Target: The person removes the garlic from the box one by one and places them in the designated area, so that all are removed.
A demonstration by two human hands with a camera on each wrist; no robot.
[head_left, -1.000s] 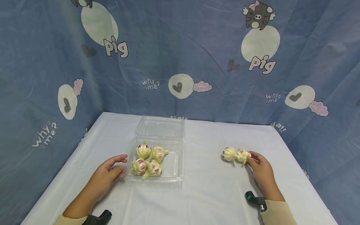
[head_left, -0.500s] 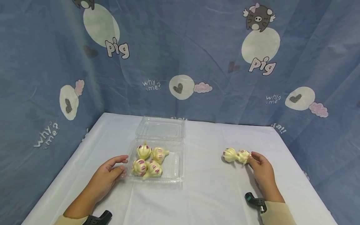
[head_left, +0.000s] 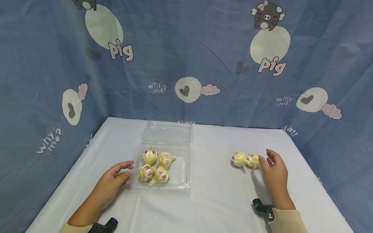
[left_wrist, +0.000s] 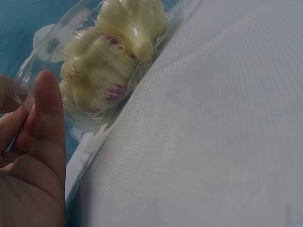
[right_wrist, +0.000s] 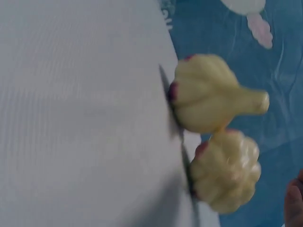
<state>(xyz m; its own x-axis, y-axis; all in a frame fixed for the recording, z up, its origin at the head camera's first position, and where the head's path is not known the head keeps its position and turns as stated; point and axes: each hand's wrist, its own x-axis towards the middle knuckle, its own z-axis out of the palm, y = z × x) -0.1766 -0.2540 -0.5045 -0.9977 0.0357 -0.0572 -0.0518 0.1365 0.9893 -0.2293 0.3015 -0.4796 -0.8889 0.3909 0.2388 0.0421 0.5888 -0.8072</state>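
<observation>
A clear plastic clamshell box (head_left: 182, 186) lies with its lid folded back. Several garlic bulbs (head_left: 150, 156), cream with purple streaks, sit in its left part. At the box's left edge, my left hand (head_left: 109, 184) pinches the rim between thumb and fingers; the left wrist view has the thumb (left_wrist: 49, 109) beside the rim's corner. On the right of the table are two more garlic bulbs (head_left: 239, 159) (head_left: 253, 160), side by side and touching. My right hand (head_left: 275, 173) is just right of them, fingers apart and holding nothing. A fingertip (right_wrist: 294, 203) enters the right wrist view, away from the bulbs.
A white cloth covers the table (head_left: 215, 200). Behind and beside it hangs a blue printed curtain (head_left: 215, 42). The open lid (head_left: 167, 132) lies at the back of the box. Black wrist devices (head_left: 262, 206) show near both sleeves.
My right hand has let go of the right-hand garlic bulb; its fingers have spread and drawn back to the right. The left hand and the box keep their places.
</observation>
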